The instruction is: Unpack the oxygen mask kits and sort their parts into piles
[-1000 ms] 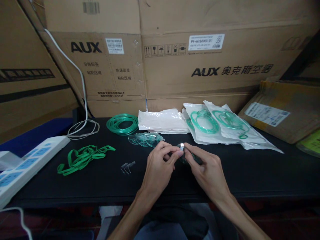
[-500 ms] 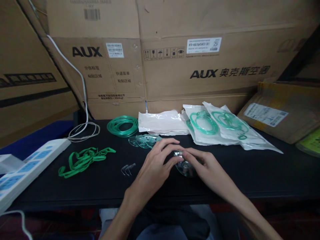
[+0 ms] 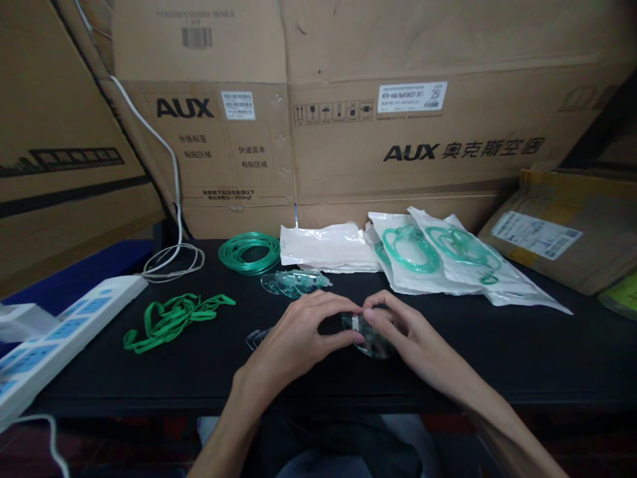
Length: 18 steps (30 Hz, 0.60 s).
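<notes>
Left hand (image 3: pixel 306 326) and right hand (image 3: pixel 401 325) pinch a mask (image 3: pixel 374 345), its right edge obscured. Clear strips (image 3: pixel 254 339) beside the left hand are partly covered by it.

Straight ahead of me, printed cardboard (image 3: pixel 423 159) walls off the back of my black table (image 3: pixel 497 352), and here on my left lies a white power strip (image 3: pixel 74 325), with a white cable (image 3: pixel 176 172) hanging down behind and coiling beyond its far end. Over on my right, there's a brown carton (image 3: pixel 597 219) wearing a white label (image 3: pixel 536 234), something yellow-green (image 3: pixel 622 292) poking in just below!
</notes>
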Tool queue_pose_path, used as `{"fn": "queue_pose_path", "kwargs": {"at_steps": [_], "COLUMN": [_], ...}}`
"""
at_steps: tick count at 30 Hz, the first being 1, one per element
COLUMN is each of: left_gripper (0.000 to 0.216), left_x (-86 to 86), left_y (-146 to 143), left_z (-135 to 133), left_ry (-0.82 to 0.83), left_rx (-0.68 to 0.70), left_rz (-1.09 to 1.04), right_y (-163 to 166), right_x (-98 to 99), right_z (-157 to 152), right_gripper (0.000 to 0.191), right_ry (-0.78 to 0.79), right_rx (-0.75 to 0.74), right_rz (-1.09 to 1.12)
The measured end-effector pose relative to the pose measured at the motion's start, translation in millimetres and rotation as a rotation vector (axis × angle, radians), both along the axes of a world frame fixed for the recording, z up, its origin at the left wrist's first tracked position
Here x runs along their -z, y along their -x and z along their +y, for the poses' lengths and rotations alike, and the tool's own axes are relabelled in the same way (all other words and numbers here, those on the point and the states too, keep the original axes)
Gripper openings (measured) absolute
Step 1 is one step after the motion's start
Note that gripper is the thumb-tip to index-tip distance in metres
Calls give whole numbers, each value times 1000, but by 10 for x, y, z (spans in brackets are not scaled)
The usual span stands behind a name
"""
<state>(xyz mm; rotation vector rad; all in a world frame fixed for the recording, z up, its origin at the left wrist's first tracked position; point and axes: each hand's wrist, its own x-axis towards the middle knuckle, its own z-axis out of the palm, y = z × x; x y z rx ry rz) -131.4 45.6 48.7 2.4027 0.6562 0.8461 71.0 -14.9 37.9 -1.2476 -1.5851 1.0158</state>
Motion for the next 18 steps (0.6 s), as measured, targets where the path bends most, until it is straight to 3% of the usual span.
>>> {"fn": "queue_pose_path", "kwargs": {"at_steps": [7,18], "left_gripper": [21,30], "left_x": [-5,7], "left_y": [52,52], "left_z": [37,43], "left_ry": [38,58], "left_rx": [-83,-118], "left_rz": [-12,-18], "right_y": [-61,-26], "right_x": [11,76], "right_z": [16,55], "right_gripper": [39,32], "right_ry": [48,-46], "right_rx": [-122,8], "right_rz": [104,81]}}
